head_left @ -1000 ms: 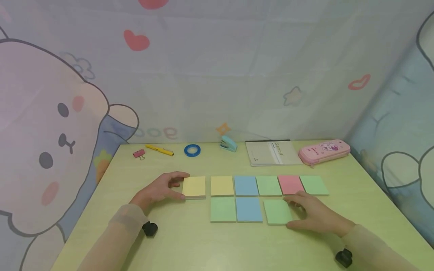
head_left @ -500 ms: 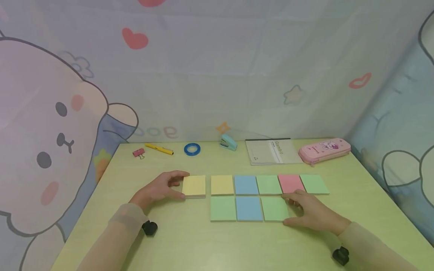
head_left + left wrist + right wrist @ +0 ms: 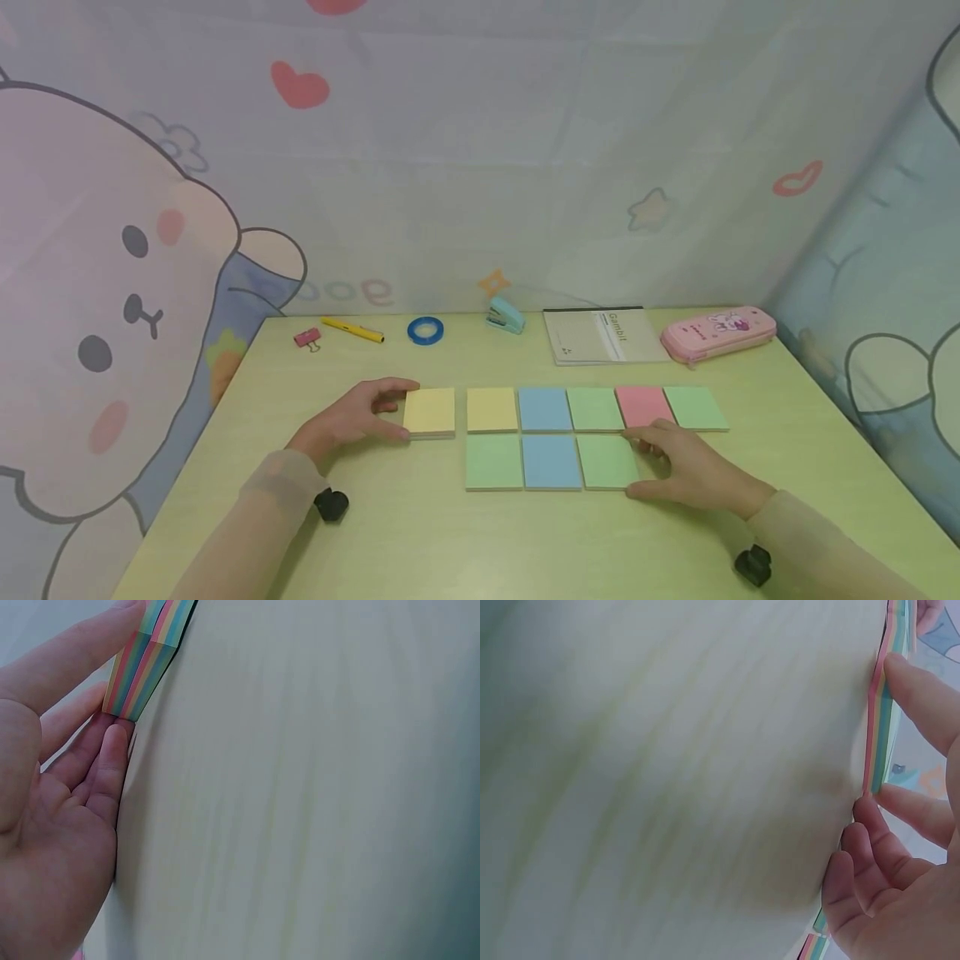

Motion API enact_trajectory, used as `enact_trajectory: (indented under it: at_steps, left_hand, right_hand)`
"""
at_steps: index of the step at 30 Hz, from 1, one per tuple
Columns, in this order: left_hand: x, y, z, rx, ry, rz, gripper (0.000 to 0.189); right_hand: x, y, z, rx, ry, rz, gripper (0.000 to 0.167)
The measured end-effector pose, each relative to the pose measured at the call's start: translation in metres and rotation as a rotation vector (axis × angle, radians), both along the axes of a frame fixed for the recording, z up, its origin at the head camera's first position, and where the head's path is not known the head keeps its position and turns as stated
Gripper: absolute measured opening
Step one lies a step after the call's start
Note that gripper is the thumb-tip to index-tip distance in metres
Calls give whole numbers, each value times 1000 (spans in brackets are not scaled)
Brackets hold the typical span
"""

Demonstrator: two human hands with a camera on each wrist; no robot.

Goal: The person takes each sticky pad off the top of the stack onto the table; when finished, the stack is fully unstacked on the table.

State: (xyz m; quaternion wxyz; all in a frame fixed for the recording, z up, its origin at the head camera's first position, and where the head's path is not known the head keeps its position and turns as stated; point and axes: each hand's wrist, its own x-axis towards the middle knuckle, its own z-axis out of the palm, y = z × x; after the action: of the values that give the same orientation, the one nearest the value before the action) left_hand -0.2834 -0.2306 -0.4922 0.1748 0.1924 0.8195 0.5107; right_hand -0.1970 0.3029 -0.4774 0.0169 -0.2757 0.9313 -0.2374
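Yellow pads (image 3: 429, 412) in the left hand (image 3: 358, 419), green pad (image 3: 606, 463) in the right hand (image 3: 688, 469), both gripped by the fingers (image 3: 71, 654)

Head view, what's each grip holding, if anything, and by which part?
Left grip: leftmost yellow stack, by left corners. Right grip: front row's rightmost green pad, by right corners.

Between and just beyond the two hands (image 3: 352, 421), nine visible pad tops (image 3: 551, 462): four green, two blue, two yellow, one pink. Farther beyond: one binder clip (image 3: 307, 337), one pen (image 3: 352, 330), one tape roll (image 3: 412, 337), one stapler (image 3: 506, 315), one notebook (image 3: 585, 337), one pencil case (image 3: 718, 335).
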Motion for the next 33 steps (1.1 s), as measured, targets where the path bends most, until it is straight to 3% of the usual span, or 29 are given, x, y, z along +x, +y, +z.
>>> enact_trajectory:
  at_steps: [11,24,29,33]
  left_hand:
    - [0,1,0,-1,-21,18,77]
    - [2,1,2,6,-55,39,78]
    - [1,1,1,1,-29,16,78]
    - [0,0,-1,13,-4,-4,77]
  right_hand:
    - [0,2,-1,-15,35,16,76]
    - [0,2,3,-20,17,25,77]
    - [-3,-3,12,-44,-2,-12,78]
    - [-12,-23,26,-103,14,-2,71]
